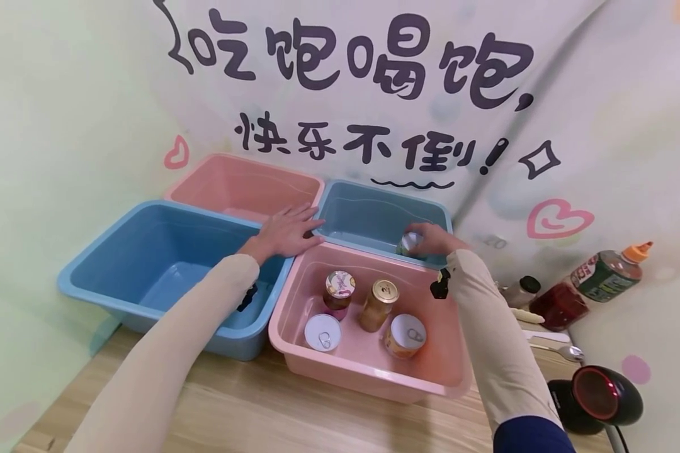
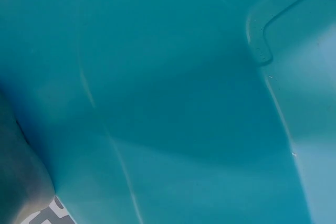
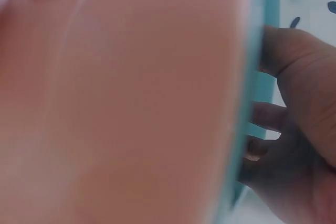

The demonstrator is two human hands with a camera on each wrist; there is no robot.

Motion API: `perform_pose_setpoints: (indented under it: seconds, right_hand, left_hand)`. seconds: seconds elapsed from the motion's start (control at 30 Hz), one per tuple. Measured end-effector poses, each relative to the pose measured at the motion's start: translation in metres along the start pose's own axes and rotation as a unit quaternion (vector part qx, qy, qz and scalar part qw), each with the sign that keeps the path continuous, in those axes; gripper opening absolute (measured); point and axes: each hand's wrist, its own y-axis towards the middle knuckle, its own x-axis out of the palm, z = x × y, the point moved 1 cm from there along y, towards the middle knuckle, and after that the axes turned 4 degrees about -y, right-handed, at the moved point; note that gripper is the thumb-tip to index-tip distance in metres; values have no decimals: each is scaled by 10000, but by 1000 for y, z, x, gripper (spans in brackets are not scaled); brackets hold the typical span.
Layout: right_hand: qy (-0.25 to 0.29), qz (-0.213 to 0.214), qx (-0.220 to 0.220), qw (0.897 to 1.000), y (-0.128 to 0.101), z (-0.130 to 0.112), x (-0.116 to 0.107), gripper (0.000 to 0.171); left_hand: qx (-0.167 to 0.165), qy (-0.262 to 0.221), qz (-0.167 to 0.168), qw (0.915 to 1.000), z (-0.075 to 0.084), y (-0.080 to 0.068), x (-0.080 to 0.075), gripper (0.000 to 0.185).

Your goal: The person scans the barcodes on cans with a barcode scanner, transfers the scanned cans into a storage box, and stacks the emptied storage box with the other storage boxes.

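My right hand [image 1: 435,239] reaches down into the back right blue bin [image 1: 368,214] and grips a small can [image 1: 409,243] with a pale top, partly covered by the fingers. In the right wrist view the right hand [image 3: 304,103] shows beyond the pink bin's wall, its fingertips and the can hidden behind the rim. My left hand [image 1: 289,231], fingers spread, rests on the rims where the bins meet. Inside the front pink bin [image 1: 368,371] stand a jar [image 1: 340,286] with a patterned lid, a golden can [image 1: 379,302] and two pull-tab cans [image 1: 322,333].
A large blue bin [image 1: 164,251] is at the front left, with another pink bin [image 1: 243,185] behind it. To the right are a sauce bottle [image 1: 606,275], a dark-capped jar [image 1: 524,290], a spoon [image 1: 566,352] and a black device [image 1: 597,396] with a round red face.
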Motion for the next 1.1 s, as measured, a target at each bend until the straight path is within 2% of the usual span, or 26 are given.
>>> perform_pose_setpoints:
  seconds: [0.3,0.67,0.9,1.1]
  right_hand:
    - [-93,-209,-92,9997,11,9,16,44]
    - [-212,-390,-306,9985,23,16,27,35]
    - [8,-539,-55,9985,22,11,32,36]
    - [-5,-686,40,9976,21,11,35,37]
  left_hand:
    - [15,12,46,10000,0,2,4,63]
    - [-11,34,44,10000,0,1,0,64]
    - [-73,59,38,9999,-1,0,-1,63]
    - [-41,42,25,10000,0,-1,0,62]
